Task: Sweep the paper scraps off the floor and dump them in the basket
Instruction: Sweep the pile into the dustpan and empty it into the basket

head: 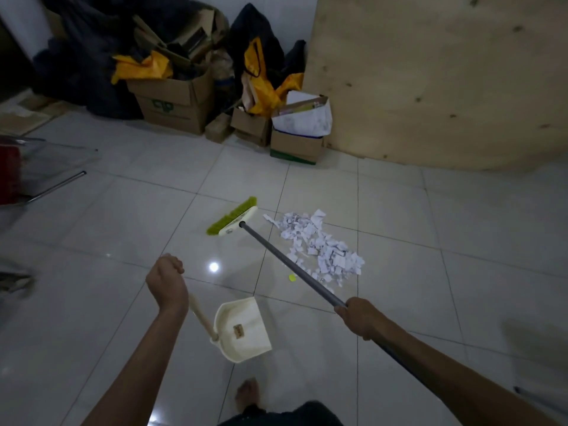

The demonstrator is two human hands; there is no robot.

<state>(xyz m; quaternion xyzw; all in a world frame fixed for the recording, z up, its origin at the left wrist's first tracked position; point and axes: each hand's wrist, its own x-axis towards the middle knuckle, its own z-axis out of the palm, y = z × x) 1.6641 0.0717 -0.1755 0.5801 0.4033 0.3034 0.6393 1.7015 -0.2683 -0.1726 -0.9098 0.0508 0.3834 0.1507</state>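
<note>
Since only the head view is supplied, I work from it alone. My left hand [167, 281] is closed round the top of the wooden handle of the dustpan [242, 327], which hangs tilted below the wrist. I cannot tell whether its lip touches the floor [461, 235]. My right hand [359, 318] is clamped on the grey shaft of the broom [292, 265]. The broom head [233, 221], green bristles facing up-left, sits just left of the paper scraps [319, 244]. These lie in one loose heap on the tiles, right of the shaft. A single yellow scrap [292, 277] lies apart from the heap, near the shaft.

Step in hand, by my judgement: gather and load.
1. Set the dustpan lip flat on the floor, just beside the near edge of the heap.
2. Carry the broom head round to the far side of the heap.
3. Draw short, low strokes toward the pan, because long strokes would likely scatter light paper.
4. Take the yellow scrap in the same pass.

Clearances: open tile lies near and right of the heap. Cardboard boxes [175, 103] stand well beyond it, and a plywood sheet [430, 81] leans at far right. My bare foot [247, 392] is near the pan, so I would keep strokes clear of it. A wire frame [46, 161] at the left edge may be the basket, but I cannot confirm this.
</note>
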